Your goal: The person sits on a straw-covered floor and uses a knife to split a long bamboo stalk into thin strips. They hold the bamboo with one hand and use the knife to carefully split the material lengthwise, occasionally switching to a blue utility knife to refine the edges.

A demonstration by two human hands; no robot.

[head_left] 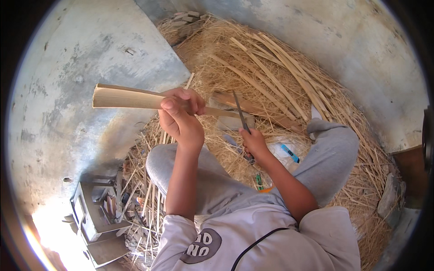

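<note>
My left hand is closed round a long pale bamboo strip, held up nearly level in front of me. Its wide end points left, toward the wall, while a thin part runs out on the right side of the hand. My right hand grips a knife with a narrow dark blade pointing up and away. The blade crosses the strip's right part; whether it touches cannot be made out. Fingers cover the knife's handle.
Below the right hand lie a blue cutter and a small green object. Long bamboo strips spread over shavings at the far right. A grey open box stands lower left; worn walls surround me.
</note>
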